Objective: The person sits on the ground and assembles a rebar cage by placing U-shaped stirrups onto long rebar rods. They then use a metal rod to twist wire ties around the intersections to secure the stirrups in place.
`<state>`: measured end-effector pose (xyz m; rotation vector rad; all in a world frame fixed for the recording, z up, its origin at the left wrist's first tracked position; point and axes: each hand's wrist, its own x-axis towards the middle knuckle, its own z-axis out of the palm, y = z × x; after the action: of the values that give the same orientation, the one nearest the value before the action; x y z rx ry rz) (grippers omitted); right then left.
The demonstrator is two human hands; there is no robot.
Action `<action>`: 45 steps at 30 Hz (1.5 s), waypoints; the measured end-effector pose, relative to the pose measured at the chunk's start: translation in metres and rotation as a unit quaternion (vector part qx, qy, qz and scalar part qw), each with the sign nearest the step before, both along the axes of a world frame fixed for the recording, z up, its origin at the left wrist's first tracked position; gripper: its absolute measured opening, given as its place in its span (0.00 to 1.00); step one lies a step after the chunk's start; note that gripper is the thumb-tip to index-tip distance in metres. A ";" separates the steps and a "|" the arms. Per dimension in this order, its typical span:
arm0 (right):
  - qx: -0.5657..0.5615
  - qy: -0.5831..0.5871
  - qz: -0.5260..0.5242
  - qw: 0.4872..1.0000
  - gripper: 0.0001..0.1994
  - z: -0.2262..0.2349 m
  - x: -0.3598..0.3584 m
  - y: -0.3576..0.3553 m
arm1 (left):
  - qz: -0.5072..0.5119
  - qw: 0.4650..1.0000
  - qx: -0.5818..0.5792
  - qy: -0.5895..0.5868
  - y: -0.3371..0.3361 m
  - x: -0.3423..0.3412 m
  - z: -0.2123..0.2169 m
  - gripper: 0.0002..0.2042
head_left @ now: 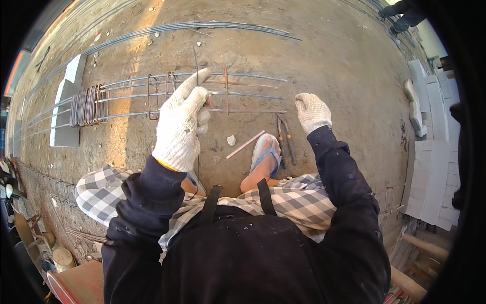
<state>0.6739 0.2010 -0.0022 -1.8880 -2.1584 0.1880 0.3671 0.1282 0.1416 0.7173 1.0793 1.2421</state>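
Head view, left hand [183, 121]: gloved, seemingly pinching thin wire [195, 61] at rebar cage [202, 93].
Right hand [312, 112]: gloved, loosely curled, empty, near pliers [286, 139].

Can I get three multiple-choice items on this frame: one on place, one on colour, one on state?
1. Where do the pliers lie?
A. On the white blocks
B. On the ground beside the sandalled foot
C. In the right hand

2. What colour are the gloves?
A. White
B. Orange
C. Black

3. What is the left hand doing?
A. Resting on the knee
B. Holding the pliers
C. Gripping at the rebar cage

Key:
1 B, the pliers rest on the dirt just right of the foot.
2 A, both knit gloves are white.
3 C, its fingers close around a thin wire at the cage bars, while the right hand hovers apart, holding nothing.
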 end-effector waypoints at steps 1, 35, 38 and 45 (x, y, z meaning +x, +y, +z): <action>0.006 -0.009 -0.042 0.999 0.09 0.002 0.007 0.003 | 0.096 0.994 -0.049 0.018 -0.010 0.006 -0.032 0.13; -0.032 -0.122 0.287 0.950 0.12 -0.015 -0.114 -0.074 | 0.019 0.972 -0.149 -0.180 0.012 -0.017 -0.234 0.27; 0.117 -0.064 0.210 0.969 0.17 -0.013 -0.115 -0.059 | -0.023 0.966 -0.168 -0.198 0.015 -0.019 -0.235 0.24; 0.025 -0.037 0.071 0.997 0.16 -0.048 -0.130 -0.043 | -0.057 0.971 -0.147 -0.182 0.014 -0.018 -0.223 0.15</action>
<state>0.5440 0.1582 -0.0503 -1.7433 -2.3254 0.0916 0.3487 0.1427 -0.0812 0.3037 0.8778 1.0374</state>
